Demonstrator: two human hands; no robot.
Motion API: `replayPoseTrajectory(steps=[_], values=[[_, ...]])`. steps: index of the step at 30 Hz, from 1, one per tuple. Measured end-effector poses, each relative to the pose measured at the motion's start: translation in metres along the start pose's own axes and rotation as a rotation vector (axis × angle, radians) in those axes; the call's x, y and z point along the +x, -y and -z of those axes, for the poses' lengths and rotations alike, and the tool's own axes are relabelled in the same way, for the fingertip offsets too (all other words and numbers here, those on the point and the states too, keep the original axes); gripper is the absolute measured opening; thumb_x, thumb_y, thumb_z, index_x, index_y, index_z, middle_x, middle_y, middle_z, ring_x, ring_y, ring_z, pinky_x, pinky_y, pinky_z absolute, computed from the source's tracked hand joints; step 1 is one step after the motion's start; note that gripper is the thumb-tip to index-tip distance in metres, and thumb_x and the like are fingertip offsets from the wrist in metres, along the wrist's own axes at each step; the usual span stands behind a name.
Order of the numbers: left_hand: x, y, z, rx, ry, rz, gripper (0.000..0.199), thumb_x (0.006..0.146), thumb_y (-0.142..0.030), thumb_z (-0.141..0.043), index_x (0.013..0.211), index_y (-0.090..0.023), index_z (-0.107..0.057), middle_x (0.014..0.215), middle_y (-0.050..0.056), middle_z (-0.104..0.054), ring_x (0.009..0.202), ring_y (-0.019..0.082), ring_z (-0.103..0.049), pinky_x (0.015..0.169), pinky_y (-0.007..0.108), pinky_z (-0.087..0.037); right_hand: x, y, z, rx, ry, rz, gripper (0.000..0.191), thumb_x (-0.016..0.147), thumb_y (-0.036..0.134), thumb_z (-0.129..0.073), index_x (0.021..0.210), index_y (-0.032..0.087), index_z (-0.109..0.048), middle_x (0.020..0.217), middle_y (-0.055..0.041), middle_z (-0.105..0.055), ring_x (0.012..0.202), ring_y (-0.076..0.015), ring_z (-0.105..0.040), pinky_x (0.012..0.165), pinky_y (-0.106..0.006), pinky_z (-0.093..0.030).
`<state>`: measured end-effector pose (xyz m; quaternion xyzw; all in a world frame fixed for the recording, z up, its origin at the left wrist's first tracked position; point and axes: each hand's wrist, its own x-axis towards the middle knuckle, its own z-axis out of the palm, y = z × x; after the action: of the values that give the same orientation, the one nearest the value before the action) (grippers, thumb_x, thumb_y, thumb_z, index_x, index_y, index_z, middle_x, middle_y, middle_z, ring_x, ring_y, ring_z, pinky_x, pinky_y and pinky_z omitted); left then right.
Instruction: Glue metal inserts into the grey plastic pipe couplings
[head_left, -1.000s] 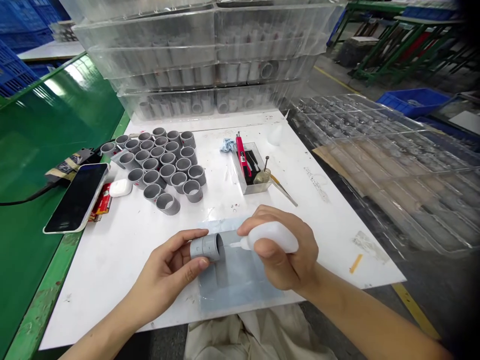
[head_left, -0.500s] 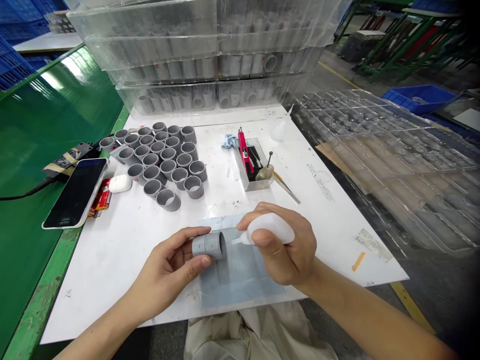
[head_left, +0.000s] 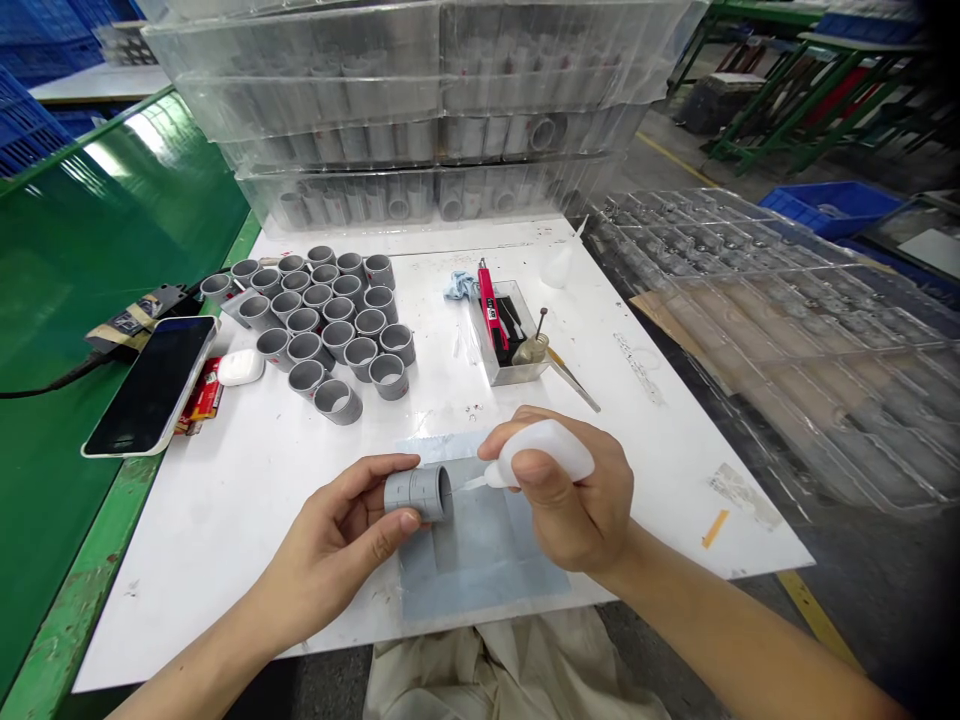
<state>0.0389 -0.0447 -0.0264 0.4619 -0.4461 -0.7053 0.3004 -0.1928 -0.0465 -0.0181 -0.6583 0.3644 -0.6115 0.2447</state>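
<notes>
My left hand (head_left: pixel 337 545) grips a short grey PVC pipe coupling (head_left: pixel 417 493), holding it on its side with the open end facing right. My right hand (head_left: pixel 570 500) squeezes a white plastic glue bottle (head_left: pixel 544 450). The bottle's thin nozzle points at the coupling's mouth, and its tip sits very close to the rim. I cannot tell whether they touch. Both hands hover over a pale blue plastic sheet (head_left: pixel 480 565) on a white work board (head_left: pixel 187 560). Several similar grey couplings (head_left: pixel 337 335) stand in a cluster beyond my left hand.
A clear box (head_left: pixel 510 345) of tools with a red marker stands beyond my right hand. A phone (head_left: pixel 154 385) and white earbud case (head_left: pixel 240 367) lie left. Stacked clear trays of pipe fittings (head_left: pixel 397 130) rise behind; another clear tray (head_left: pixel 787 330) lies right.
The coupling has turned from slightly tilted to nearly level in my left hand. The bottle's nozzle has stayed at its mouth, and the view has shifted slightly.
</notes>
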Motion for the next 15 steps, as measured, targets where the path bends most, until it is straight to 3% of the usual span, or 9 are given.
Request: replayPoseTrajectory(steps=[15], values=[[0.0030,0.0060,0.0062,0.018,0.063,-0.029,0.036,0.094,-0.039,-0.085,0.129,-0.030,-0.078,0.095,0.001,-0.079,0.092,0.018,-0.075,0.084,0.023,-0.062,-0.0018,-0.0034,0.0010,-0.046,-0.029,-0.007,0.039,0.113,0.036,-0.059,0.081,0.018,-0.071,0.068,-0.0015,-0.063,0.060,-0.0166,-0.059,0.057,-0.031,-0.050]])
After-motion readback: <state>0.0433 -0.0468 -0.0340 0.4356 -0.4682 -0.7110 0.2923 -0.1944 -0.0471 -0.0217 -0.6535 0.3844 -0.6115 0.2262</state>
